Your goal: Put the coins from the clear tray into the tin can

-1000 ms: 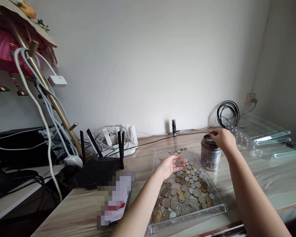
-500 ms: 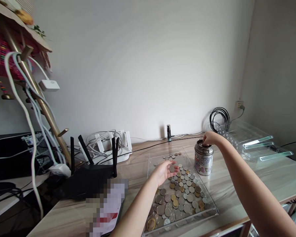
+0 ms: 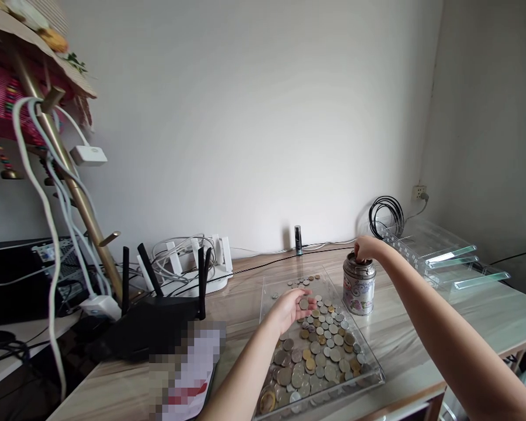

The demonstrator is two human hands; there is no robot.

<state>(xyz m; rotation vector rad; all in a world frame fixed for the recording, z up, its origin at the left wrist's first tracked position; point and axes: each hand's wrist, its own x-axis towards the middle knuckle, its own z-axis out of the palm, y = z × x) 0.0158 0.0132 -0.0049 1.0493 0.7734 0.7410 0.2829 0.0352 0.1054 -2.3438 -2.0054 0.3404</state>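
My left hand [image 3: 288, 309] is turned palm up over a clear plastic tray [image 3: 379, 377]. A silver coin [image 3: 304, 304] rests against its curled fingers, below the thumb. Many silver and gold-coloured coins [image 3: 319, 359] lie spread in the tray, with a larger two-tone coin [image 3: 267, 401] at its near left corner. To the right of the tray stands a round floral tin [image 3: 358, 291]. My right hand [image 3: 365, 249] is bent down at its top, fingers closed together at the opening; whatever they hold is hidden.
A black router [image 3: 151, 327] and a white cable box [image 3: 210, 280] stand to the left. Near the wall is a small dark bottle [image 3: 298, 238]. Clear stacked trays [image 3: 447, 257] and a coiled black cable [image 3: 386, 216] sit at the back right. A partly blurred phone-like item [image 3: 193, 374] lies front left.
The camera view has shifted slightly. My left hand still holds the coin over the tray, and my right hand stays at the top of the tin, its fingers moved slightly.
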